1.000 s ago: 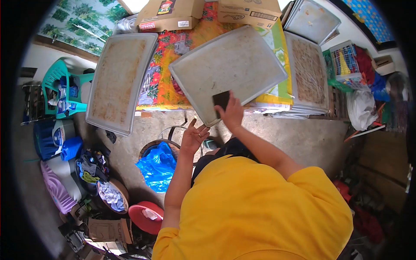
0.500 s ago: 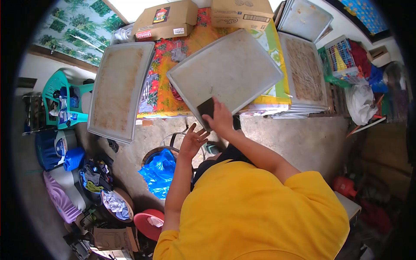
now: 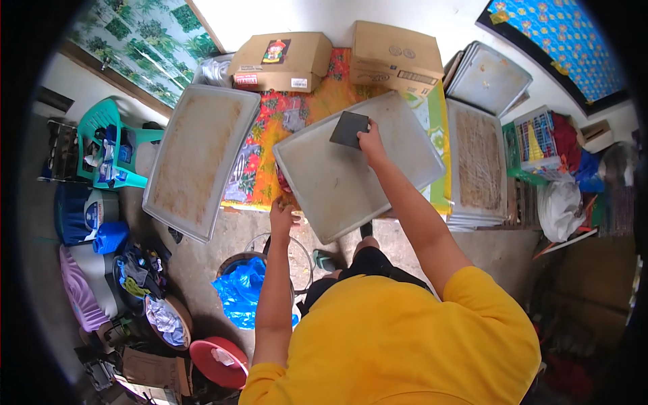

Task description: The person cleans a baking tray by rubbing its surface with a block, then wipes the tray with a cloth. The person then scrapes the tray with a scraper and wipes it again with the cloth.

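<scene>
A large grey tray [image 3: 337,182] lies at an angle on the table's flowered cloth, one corner jutting over the front edge. My right hand [image 3: 370,140] grips a dark flat square pad [image 3: 349,129] by its right edge, above the far part of this tray. My left hand [image 3: 283,219] is just off the tray's left front side, fingers apart and holding nothing. To the left lies another tray with brown stains [image 3: 199,158]. A stack topped by a brown-marked tray [image 3: 477,158] stands to the right.
Two cardboard boxes [image 3: 280,62] [image 3: 395,57] stand at the back of the table. More trays [image 3: 489,77] lean at the back right. Below the table are a blue plastic bag [image 3: 241,293] and a red basin [image 3: 219,361]. A green chair [image 3: 111,145] is at left.
My right hand has moved the dark pad from the tray's near corner to its far part. My left hand has shifted slightly left and down. The camera view has also shifted.
</scene>
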